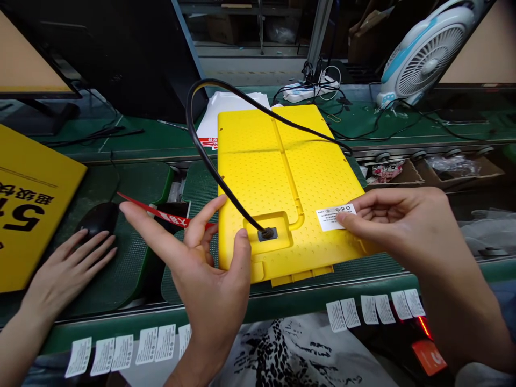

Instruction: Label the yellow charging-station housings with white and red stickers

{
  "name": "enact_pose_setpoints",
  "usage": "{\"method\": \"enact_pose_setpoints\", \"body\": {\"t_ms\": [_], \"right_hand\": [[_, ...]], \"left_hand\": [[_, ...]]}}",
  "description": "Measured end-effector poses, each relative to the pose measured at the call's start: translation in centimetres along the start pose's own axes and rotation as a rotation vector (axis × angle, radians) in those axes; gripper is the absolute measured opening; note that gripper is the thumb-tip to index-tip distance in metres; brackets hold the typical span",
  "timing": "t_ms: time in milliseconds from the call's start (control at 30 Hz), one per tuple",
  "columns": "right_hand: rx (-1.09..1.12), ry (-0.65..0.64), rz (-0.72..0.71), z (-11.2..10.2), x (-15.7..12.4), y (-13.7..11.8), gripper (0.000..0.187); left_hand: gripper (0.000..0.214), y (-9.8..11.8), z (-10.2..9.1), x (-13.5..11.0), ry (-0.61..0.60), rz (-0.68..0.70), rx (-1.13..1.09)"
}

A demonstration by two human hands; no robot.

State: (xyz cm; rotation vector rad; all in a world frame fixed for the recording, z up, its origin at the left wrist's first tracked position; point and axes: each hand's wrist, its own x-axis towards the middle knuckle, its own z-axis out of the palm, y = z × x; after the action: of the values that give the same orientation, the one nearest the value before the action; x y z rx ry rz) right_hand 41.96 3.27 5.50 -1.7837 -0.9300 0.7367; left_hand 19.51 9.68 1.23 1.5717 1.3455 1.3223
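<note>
In the head view a yellow plastic casing (258, 166) with a dotted surface lies tilted above a green mat. A black cable (201, 156) loops out of a socket in its recess. My left hand (205, 279) grips the casing's left edge, thumb on top. A red printed strip (161, 214) runs between the spread fingers of that hand. My right hand (399, 226) is closed at the casing's right side, with its thumb and fingers on the end of a small white label (330, 217). The label lies against the yellow surface; whether it is fully stuck cannot be seen.
Several white labels (157, 344) hang along the bench's front edge. Another person's hand (76, 263) rests by a black mouse (97, 217), beside a yellow printed box (32, 209). Behind stand a fan (427, 59), a power strip (310, 90), papers (229, 110) and monitors.
</note>
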Motion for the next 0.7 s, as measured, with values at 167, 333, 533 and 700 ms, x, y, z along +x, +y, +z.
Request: {"method": "enact_pose_setpoints", "body": {"t_ms": [167,333,533,700], "right_hand": [[-0.038,0.021,-0.036,0.3,-0.1,-0.3,0.012],[-0.07,0.003,-0.052,0.4,-0.2,-0.5,0.011],[-0.084,-0.065,-0.079,0.0,0.5,-0.3,0.013],[-0.249,-0.089,-0.091,-0.3,0.9,-0.5,0.021]], "left_hand": [[0.122,-0.1,0.1,0.0,0.005,-0.001,0.02],[0.128,-0.8,0.1,0.2,0.0,0.037,0.006],[0.127,-0.6,0.0,0.2,0.003,0.018,0.014],[0.122,-0.1,0.1,0.0,0.001,0.003,0.005]]}}
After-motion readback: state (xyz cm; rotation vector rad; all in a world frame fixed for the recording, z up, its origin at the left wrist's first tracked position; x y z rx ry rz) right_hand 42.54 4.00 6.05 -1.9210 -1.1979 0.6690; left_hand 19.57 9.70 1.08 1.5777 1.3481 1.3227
